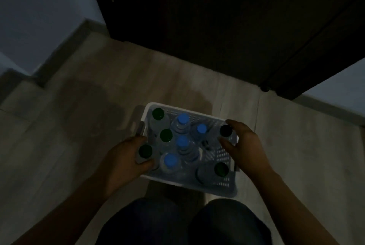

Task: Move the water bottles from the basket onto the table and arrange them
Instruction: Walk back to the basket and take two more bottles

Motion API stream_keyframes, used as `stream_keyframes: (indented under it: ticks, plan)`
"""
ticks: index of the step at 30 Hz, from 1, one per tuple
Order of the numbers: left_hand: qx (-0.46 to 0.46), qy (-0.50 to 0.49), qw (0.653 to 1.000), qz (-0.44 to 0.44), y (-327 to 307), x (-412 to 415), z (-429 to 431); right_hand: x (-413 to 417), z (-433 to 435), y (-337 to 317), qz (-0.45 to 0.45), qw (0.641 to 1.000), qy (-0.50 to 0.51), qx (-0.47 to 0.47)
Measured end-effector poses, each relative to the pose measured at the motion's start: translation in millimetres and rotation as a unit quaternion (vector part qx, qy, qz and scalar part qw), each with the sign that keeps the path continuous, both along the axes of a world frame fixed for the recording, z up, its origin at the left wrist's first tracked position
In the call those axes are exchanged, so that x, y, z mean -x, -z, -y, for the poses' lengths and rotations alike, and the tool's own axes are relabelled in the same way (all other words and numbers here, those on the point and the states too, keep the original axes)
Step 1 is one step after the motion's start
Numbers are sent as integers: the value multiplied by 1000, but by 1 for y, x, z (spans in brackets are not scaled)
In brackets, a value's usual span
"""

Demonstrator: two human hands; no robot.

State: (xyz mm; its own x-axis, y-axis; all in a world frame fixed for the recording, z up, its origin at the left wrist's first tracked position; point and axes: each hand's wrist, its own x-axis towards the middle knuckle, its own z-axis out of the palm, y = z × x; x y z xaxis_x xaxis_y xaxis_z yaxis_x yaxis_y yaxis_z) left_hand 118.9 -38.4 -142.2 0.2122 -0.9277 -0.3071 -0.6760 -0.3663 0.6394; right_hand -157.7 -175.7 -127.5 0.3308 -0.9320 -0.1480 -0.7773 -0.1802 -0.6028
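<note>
A white perforated basket (215, 187) stands on the floor in front of my knees, holding several upright clear water bottles. Some have blue caps (183, 119), others green caps (166, 135). My left hand (120, 160) is wrapped around a green-capped bottle (145, 151) at the basket's left edge, fingers above it and thumb below. Over at the basket's right edge, my right hand (245, 147) curls around a dark-capped bottle (226, 130). The light is dim, so the bottle bodies are hard to make out.
A large dark piece of furniture or door (227, 27) fills the space beyond the basket. A pale wall (39, 17) with a skirting board runs at the left. Light floor tiles (79, 126) lie on both sides. My knees (177, 223) are just below the basket.
</note>
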Motion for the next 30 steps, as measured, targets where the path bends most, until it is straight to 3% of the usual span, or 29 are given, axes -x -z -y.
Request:
stream_keyframes:
  ticks: [7, 11, 22, 26, 30]
  plan:
    - [64, -21, 997, -26, 23, -2, -9, 4, 4, 35, 68, 997, 37, 0]
    - [102, 18, 993, 51, 33, -5, -11, 10, 9, 47, 127, 991, 51, 2]
    - [142, 21, 989, 25, 70, -12, -9, -4, 13, 83, 219, 972, 83, 36]
    - [170, -6, 985, 18, 65, -3, -12, -7, 10, 85, 235, 966, 82, 66]
    - [192, 27, 981, 19, 54, 4, -11, -8, 7, 82, 253, 960, 88, 85]
